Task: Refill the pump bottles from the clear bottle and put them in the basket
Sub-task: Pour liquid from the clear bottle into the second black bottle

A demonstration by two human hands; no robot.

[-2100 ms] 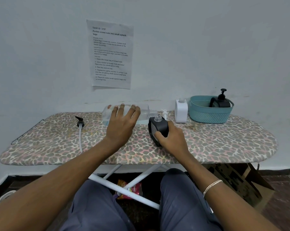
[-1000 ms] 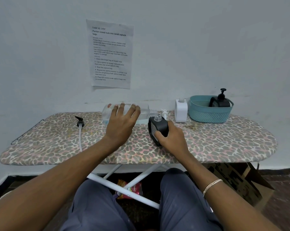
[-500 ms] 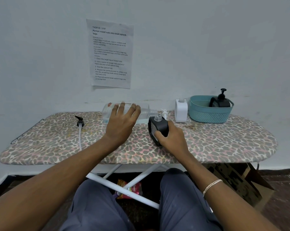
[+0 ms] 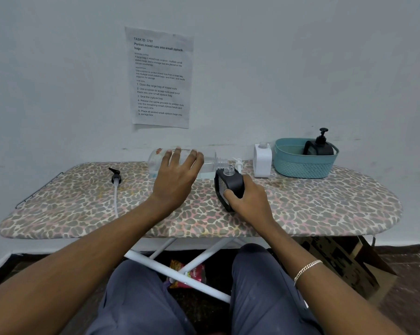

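My left hand (image 4: 176,178) grips the clear bottle (image 4: 210,164), which lies nearly horizontal with its open neck over the mouth of a black pump bottle (image 4: 228,183). A little clear liquid sits low in the clear bottle. The black bottle has no pump on it, leans slightly, and my right hand (image 4: 248,201) holds it on the board. Its black pump head (image 4: 116,178) with a white tube lies at the left. A white bottle (image 4: 262,160) without a pump stands beside the teal basket (image 4: 298,165). Inside the basket is another black pump bottle (image 4: 321,146).
Everything rests on an ironing board with a leopard-print cover (image 4: 324,204) against a white wall. A small white pump (image 4: 238,163) lies behind the black bottle. A printed sheet (image 4: 159,77) hangs on the wall. A cardboard box (image 4: 344,262) stands on the floor at the right.
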